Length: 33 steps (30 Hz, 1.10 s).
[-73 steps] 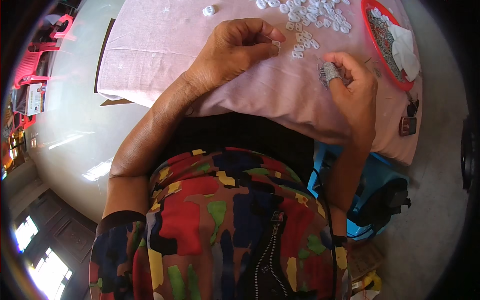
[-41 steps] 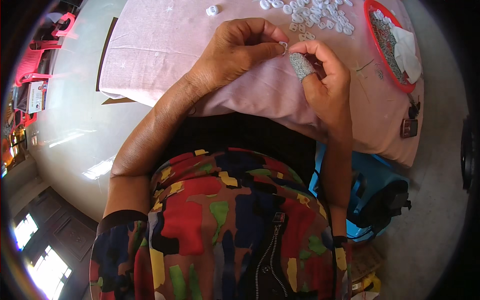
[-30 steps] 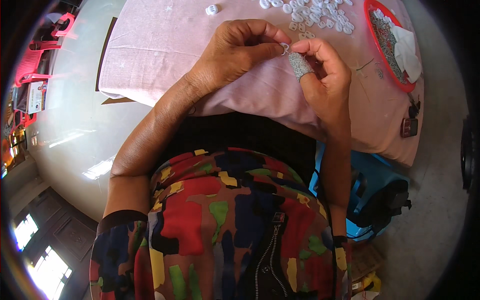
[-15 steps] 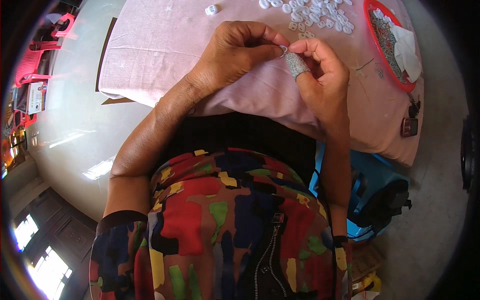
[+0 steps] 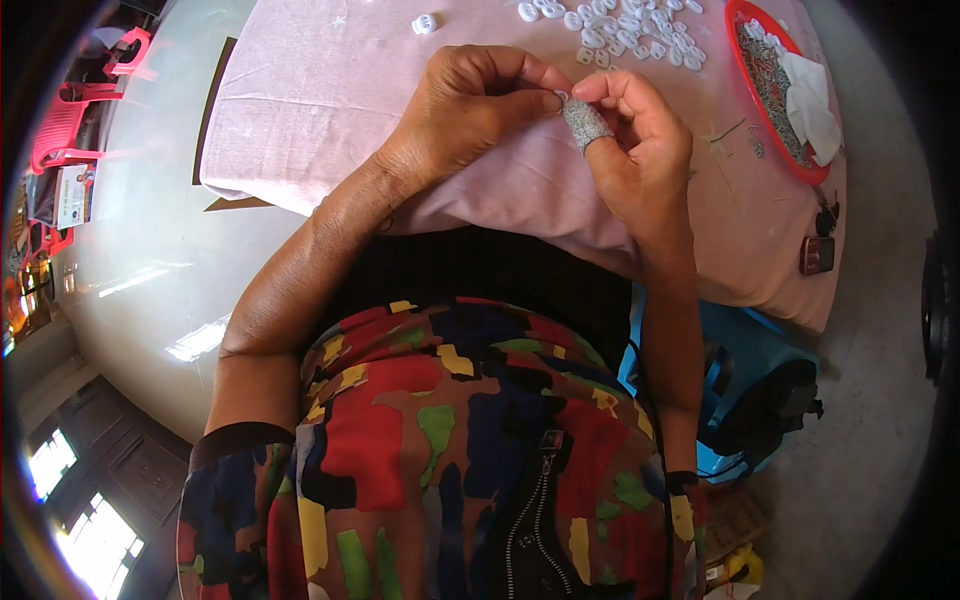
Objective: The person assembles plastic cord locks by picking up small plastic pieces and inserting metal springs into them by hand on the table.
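My left hand and my right hand meet over a table draped in a pink cloth. Both pinch one small white piece between their fingertips. A grey woven cover sits on my right thumb. A pile of several small white pieces lies on the cloth just beyond my hands, and one more white piece lies apart to the left.
A red tray with grey bits and a white cloth stands at the table's right. A small dark device lies near the right edge. A blue stool with a black bag is at my right. Pink chairs stand far left.
My right hand has come in from the right to meet my left hand, and the two now hold the small white piece together a little higher over the cloth.
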Motion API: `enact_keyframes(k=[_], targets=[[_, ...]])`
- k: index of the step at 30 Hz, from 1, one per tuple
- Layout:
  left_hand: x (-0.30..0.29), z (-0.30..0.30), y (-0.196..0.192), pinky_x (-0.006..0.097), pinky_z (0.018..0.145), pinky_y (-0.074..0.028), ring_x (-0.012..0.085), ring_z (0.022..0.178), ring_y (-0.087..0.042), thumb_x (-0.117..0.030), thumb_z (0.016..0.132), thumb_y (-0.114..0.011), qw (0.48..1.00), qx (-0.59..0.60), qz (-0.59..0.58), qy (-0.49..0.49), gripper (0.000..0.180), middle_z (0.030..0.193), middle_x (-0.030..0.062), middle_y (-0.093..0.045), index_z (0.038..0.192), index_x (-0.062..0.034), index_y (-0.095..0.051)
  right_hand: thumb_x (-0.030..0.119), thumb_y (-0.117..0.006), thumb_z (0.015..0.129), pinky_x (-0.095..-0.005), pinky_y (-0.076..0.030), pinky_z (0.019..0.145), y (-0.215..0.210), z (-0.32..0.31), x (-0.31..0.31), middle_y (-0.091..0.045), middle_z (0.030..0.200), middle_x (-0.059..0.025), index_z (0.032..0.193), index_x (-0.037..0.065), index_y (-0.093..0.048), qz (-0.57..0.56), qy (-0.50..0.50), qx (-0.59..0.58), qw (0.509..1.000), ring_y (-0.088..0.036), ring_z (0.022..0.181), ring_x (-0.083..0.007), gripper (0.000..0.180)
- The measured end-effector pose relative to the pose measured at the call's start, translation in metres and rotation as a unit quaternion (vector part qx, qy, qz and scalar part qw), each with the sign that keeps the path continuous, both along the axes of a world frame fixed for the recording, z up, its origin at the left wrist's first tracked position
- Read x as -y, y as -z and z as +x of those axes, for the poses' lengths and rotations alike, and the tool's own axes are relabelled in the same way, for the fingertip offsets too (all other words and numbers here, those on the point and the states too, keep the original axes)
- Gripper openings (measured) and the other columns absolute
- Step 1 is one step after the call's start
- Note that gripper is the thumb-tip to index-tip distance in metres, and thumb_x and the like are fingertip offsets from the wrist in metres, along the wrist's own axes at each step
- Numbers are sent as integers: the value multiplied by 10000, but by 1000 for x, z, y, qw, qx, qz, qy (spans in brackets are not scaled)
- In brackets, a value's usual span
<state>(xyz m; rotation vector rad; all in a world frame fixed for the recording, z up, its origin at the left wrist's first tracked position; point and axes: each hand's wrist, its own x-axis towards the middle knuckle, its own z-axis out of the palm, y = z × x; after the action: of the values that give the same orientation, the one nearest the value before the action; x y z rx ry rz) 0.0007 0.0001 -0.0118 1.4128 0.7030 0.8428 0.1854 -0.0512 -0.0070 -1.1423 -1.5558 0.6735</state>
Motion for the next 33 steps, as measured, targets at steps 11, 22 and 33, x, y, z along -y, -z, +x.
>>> enact_keyframes(k=[11, 22, 33], targets=[[-5, -2, 0, 224, 905, -498, 83, 963, -626, -55, 946, -645, 1000, 11, 12, 22, 172, 1002, 32, -693, 1103, 0, -688, -27, -686, 823, -234, -473, 609, -5, 2, 4, -679, 824, -35, 996, 13, -667, 1, 30, 33, 999, -573, 666, -82, 179], [-5, -2, 1, 232, 904, -507, 91, 961, -636, -55, 940, -651, 1000, 0, 5, 22, 167, 996, 42, -700, 1088, 12, -691, -9, -643, 824, -327, -511, 638, -12, -1, 7, -663, 833, -118, 949, 13, -648, 22, 26, 149, 988, -644, 712, -249, 127], [-3, -4, 0, 237, 897, -514, 93, 941, -646, -35, 936, -644, 1000, -4, 5, 29, 151, 973, 45, -710, 1067, 17, -699, 0, -656, 813, -344, -511, 630, -12, -1, 7, -651, 819, -134, 947, 11, -643, 22, 17, 170, 985, -648, 707, -263, 134]])
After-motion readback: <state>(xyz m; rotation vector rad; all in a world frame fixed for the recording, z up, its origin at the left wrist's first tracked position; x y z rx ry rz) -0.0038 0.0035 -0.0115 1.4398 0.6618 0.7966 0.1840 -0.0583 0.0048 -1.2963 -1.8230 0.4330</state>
